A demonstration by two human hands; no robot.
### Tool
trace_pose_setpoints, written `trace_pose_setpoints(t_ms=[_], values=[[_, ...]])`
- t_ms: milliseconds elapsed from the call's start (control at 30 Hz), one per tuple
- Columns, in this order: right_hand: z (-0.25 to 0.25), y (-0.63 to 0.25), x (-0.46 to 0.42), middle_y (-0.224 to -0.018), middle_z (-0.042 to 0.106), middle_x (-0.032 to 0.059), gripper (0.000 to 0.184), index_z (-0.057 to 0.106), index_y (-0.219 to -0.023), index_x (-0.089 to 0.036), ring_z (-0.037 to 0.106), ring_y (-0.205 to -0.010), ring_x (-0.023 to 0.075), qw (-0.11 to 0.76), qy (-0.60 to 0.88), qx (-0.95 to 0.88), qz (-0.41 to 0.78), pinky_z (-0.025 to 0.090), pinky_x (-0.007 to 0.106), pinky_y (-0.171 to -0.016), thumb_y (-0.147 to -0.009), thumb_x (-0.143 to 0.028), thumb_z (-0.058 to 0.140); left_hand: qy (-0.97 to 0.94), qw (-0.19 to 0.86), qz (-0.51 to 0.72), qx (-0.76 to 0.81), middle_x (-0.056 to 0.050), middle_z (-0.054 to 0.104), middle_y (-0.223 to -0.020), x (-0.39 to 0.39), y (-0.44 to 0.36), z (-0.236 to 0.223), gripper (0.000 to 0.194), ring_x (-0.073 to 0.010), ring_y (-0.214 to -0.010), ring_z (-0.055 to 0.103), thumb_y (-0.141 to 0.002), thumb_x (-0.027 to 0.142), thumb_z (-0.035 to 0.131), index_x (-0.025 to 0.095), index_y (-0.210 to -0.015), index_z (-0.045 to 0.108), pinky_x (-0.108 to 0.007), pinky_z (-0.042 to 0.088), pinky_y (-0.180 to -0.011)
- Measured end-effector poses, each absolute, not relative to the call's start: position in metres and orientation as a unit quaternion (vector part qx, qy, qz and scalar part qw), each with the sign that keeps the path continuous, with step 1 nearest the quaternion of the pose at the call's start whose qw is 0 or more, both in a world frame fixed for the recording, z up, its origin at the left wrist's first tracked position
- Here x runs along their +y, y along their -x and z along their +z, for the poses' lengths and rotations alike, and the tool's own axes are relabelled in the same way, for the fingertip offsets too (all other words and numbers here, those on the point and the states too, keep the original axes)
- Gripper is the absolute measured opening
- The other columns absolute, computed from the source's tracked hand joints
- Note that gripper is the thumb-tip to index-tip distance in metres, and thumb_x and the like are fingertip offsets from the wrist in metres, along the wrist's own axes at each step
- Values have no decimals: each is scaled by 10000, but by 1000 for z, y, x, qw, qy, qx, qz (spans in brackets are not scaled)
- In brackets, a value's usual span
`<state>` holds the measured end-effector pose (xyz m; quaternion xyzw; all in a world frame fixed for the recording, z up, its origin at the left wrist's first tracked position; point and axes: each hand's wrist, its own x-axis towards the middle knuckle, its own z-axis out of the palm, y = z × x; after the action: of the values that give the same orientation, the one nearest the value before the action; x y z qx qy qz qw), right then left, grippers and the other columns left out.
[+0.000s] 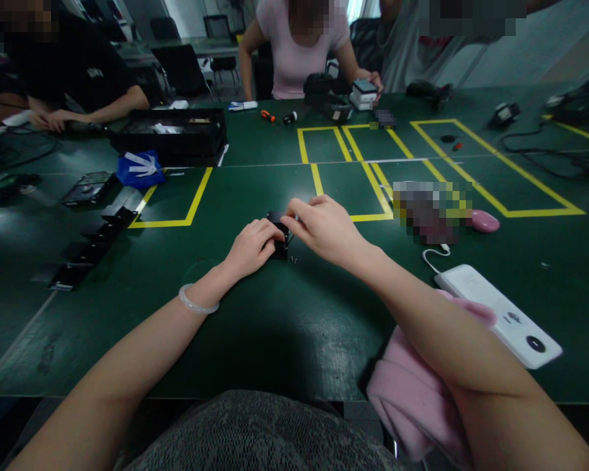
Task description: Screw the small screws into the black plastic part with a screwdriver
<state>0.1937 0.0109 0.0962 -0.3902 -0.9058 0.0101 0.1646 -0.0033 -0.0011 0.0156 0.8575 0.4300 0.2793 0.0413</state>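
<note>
Both my hands meet over a small black part point(277, 230) on the dark green table point(285, 327). My left hand point(252, 246) curls around its left side, fingers closed on it. My right hand point(324, 229) comes from the right, thumb and forefinger pinched at the part's top edge. Most of the part is hidden by my fingers. A couple of tiny screws point(293, 261) lie just right of it. A pale bangle point(196, 301) sits on my left wrist.
A row of black parts point(91, 245) lies at the left. A black tray point(174, 134) and a blue bag point(140, 169) stand behind it. A white power bank point(500, 314), pink cloth point(412, 399) and pink mouse point(485, 221) lie right. Other people work across the table.
</note>
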Motion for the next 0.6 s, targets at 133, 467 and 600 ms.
trace_pose_setpoints(t_ms=[133, 467, 600], values=[[95, -194, 12, -750, 650, 42, 331, 596, -1107, -152, 511, -662, 184, 172, 391, -904, 11, 351, 321, -893, -1018, -288, 307, -855, 53, 273, 437, -68, 649, -977, -2, 3, 17, 208, -230, -930, 570, -928, 146, 427, 194, -957, 627, -380, 459, -841], [97, -193, 10, -720, 636, 43, 352, 618, -1049, -163, 517, -670, 192, 169, 399, -901, 10, 356, 328, -898, -1017, -348, 319, -857, 50, 275, 433, -70, 642, -968, -1, 4, 16, 201, -233, -916, 564, -920, 140, 433, 188, -950, 626, -386, 453, -831], [96, -193, 10, -735, 635, 25, 335, 579, -1172, -145, 505, -651, 178, 183, 387, -903, 20, 360, 315, -905, -993, -246, 314, -855, 55, 268, 441, -73, 647, -980, -2, 3, 17, 203, -231, -920, 563, -928, 141, 431, 190, -957, 626, -383, 455, -832]])
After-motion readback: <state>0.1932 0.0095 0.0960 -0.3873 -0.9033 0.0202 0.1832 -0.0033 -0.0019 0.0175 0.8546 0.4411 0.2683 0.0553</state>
